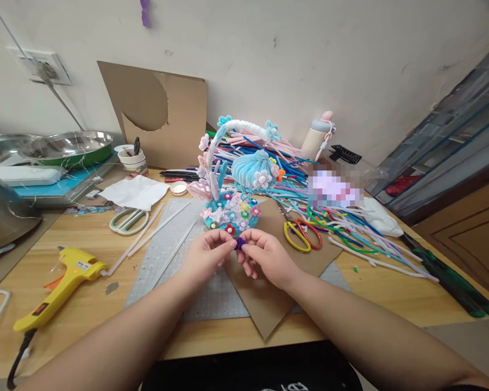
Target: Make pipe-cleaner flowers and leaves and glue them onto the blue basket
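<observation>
Between the fingertips of both hands is a small dark purple pipe-cleaner piece (240, 244), its exact shape partly covered by the fingers. My left hand (212, 250) pinches it from the left, and my right hand (265, 254) pinches it from the right. Just behind them stands a pipe-cleaner ornament with a blue base (217, 207) covered in small coloured flowers. A white arched stem (244, 125) rises from the base, and a blue, ribbed, rounded piece (248, 169) with flowers hangs below its far end.
A yellow glue gun (61, 282) lies at left, near green-handled scissors (129, 221) and a white tissue (134, 191). Scissors with yellow and red handles (297, 236) rest on cardboard (264, 309). Many loose pipe cleaners (375, 247) spread across the back and right, before a bottle (317, 138).
</observation>
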`<state>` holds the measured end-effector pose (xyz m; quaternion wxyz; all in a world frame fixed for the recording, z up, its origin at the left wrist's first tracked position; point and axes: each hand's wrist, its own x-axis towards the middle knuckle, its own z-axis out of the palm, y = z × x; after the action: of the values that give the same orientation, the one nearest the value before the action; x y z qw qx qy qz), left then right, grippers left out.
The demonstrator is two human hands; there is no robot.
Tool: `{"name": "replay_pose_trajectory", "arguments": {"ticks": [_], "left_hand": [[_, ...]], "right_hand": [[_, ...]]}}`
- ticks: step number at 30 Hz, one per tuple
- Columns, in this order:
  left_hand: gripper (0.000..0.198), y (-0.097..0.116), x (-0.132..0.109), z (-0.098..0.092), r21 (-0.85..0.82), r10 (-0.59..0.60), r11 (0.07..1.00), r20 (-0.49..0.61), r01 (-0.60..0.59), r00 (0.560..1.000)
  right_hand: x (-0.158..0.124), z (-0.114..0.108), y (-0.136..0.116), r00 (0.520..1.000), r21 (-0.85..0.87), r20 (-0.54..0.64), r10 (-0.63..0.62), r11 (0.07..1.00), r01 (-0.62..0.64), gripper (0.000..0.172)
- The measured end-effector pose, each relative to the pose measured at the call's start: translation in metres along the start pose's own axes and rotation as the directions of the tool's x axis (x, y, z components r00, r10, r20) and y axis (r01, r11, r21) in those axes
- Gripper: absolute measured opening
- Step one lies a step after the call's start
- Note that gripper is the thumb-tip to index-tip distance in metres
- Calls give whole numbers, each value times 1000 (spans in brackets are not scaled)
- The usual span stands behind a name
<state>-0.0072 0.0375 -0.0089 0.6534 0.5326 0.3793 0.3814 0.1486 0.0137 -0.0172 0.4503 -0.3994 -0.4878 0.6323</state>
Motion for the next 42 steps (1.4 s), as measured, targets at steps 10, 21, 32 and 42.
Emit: {"name": "replay_pose_trajectory", "arguments": {"ticks": [10, 21, 32, 42], "left_hand": [[8, 3, -3, -2, 354, 415, 854, -20, -382, 910], [16, 6, -14, -8, 630, 647, 445, 265, -636, 715], [16, 6, -12, -11, 673, 634, 405, 281, -619, 720], [12, 5, -5, -3, 456, 340, 837, 3, -304, 940]], "right_hand": [[-2, -1, -1, 1000, 73, -4, -22, 997, 23, 23], [0, 0, -2, 984, 76, -32, -177, 981, 179, 26], [-3, -3, -2, 995, 196, 17, -96, 976, 90, 24], [3, -2, 0, 990, 275, -141, 30, 961, 10, 27]]}}
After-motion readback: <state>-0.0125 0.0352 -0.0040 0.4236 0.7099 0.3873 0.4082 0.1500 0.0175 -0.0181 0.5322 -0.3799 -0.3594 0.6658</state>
